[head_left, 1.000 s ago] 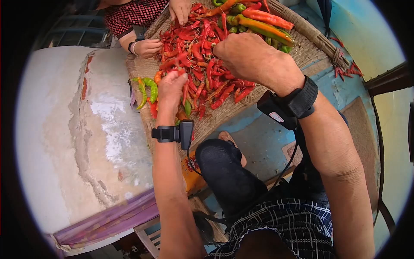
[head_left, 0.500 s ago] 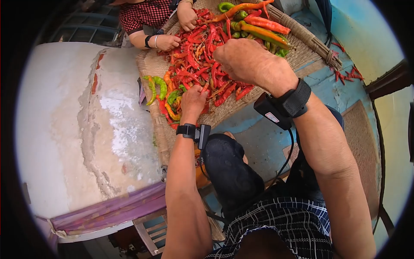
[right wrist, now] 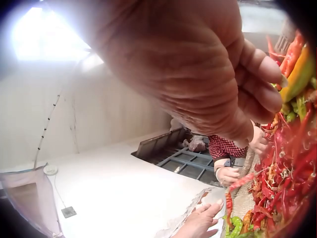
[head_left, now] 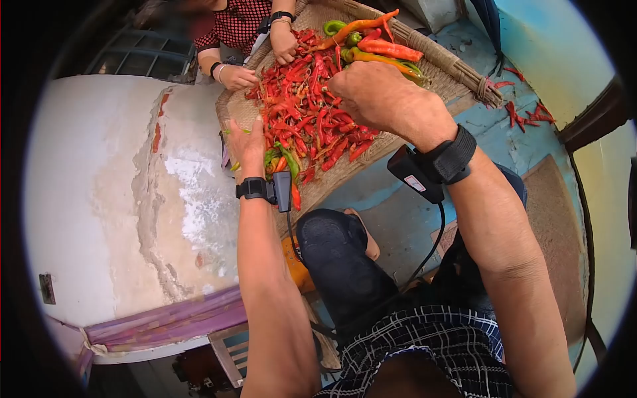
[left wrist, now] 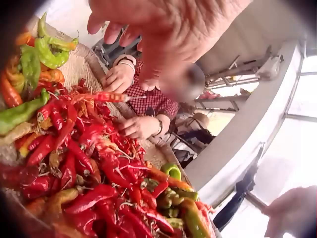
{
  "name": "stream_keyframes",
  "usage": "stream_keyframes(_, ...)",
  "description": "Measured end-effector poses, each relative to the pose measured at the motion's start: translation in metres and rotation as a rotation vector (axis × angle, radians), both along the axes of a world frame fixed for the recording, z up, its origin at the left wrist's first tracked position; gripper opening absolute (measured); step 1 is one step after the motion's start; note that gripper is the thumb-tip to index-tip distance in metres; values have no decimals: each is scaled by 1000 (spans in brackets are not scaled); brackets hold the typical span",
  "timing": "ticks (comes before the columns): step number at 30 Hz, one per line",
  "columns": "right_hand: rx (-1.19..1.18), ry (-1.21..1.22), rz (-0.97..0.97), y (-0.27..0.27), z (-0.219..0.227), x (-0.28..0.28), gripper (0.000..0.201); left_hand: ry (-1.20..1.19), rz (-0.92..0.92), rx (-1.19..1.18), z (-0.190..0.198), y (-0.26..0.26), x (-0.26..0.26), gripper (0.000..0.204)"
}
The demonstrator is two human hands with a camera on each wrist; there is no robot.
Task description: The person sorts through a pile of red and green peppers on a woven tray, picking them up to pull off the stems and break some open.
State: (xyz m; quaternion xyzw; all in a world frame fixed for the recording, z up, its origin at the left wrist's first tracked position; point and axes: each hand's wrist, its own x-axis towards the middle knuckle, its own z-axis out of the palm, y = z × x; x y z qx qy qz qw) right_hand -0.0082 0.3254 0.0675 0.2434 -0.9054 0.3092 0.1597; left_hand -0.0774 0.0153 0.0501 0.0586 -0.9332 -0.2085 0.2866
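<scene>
My left hand (head_left: 247,144) reaches over the left side of the woven tray, close to several green peppers (left wrist: 52,52). In the left wrist view its fingers are spread, and a wrinkled red chili pepper (left wrist: 111,96) shows just below the thumb, not gripped. My right hand (head_left: 388,99) hovers over the right part of the heap of red chili peppers (head_left: 305,126). In the right wrist view its fingers (right wrist: 260,67) are loosely curled, and no object shows between them and the thumb. The far side of the right hand is hidden in the head view.
The woven tray (head_left: 458,63) has a thick rim. Larger orange and green peppers (head_left: 388,50) lie at its far right. Across it, another person's hands (head_left: 284,45) touch the heap. A pale, cracked wall (head_left: 192,199) stands at left; fallen chilies (head_left: 524,118) lie at right.
My left hand has moved left from the near edge of the red heap toward the green peppers, and its fingers have spread. The right hand stays nearly in place.
</scene>
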Motion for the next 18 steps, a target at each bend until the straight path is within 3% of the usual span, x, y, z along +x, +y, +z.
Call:
stream_keyframes(1, 3, 2, 6, 1, 0, 0, 9, 204, 28, -490, -3, -2, -3, 48)
stream_keyframes(2, 3, 3, 9, 2, 0, 0, 9, 55, -114, -418, -11, -1, -4, 47)
stream_keyframes(4, -2, 15, -2, 6, 3, 2, 9, -419, -195, 13, -17, 36, 15, 42)
stream_keyframes(9, 8, -2, -48, 12, 4, 8, 9, -449, -207, -295, -57, 73, 28, 33)
stream_keyframes(13, 122, -38, -76, 17, 7, 9, 9, -482, -187, -290, -55, 57, 17, 29)
stream_keyframes(16, 204, -72, -88, 17, 6, 9, 10, -634, -267, 73, -41, 40, 18, 12)
stream_keyframes(17, 224, -69, -86, 18, 4, 10, 10, -638, -268, 77, -32, 39, 23, 12)
stream_keyframes(18, 229, -72, -84, 17, 3, 11, 10, -704, -298, 288, -14, 46, 31, 11)
